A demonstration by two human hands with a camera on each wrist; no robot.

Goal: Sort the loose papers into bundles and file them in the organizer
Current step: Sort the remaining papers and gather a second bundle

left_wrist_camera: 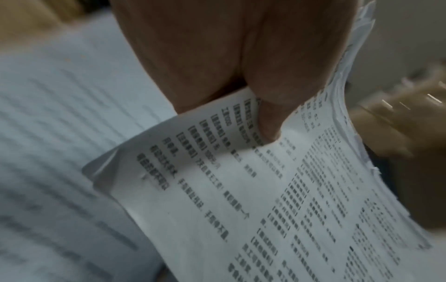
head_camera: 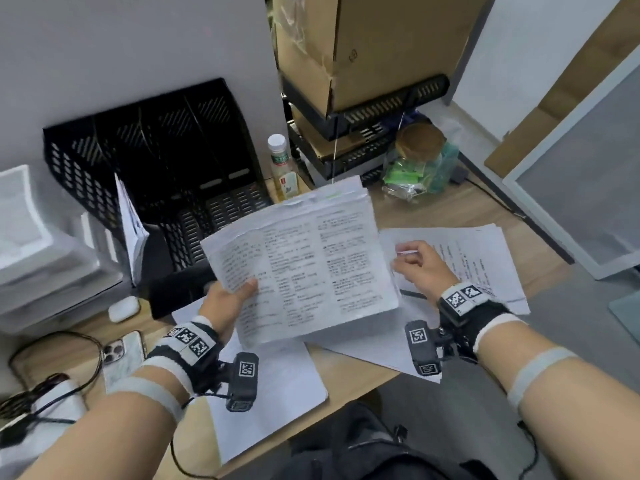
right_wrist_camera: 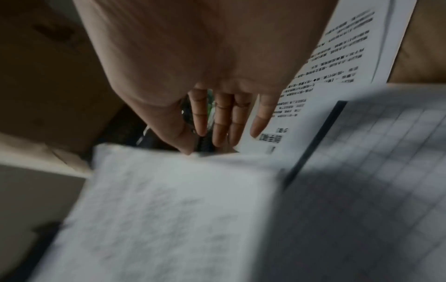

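Note:
My left hand [head_camera: 231, 299] grips a thick bundle of printed papers [head_camera: 301, 261] by its near left corner, thumb on top, and holds it tilted above the desk. The left wrist view shows the thumb [left_wrist_camera: 270, 118] pressing the bundle's [left_wrist_camera: 241, 190] top sheet. My right hand [head_camera: 420, 268] hovers with relaxed straight fingers [right_wrist_camera: 222, 122] over loose sheets [head_camera: 485, 261] at the right; it holds nothing. The black mesh organizer [head_camera: 156, 161] stands behind, with one thin bundle [head_camera: 133, 230] leaning at its left side.
More loose sheets [head_camera: 277, 386] lie on the wooden desk [head_camera: 346, 379] near me. A bottle [head_camera: 282, 164], a phone [head_camera: 123, 355], an earbud case [head_camera: 123, 308] and cables sit around. Cardboard boxes [head_camera: 363, 46] on black trays stand at the back right.

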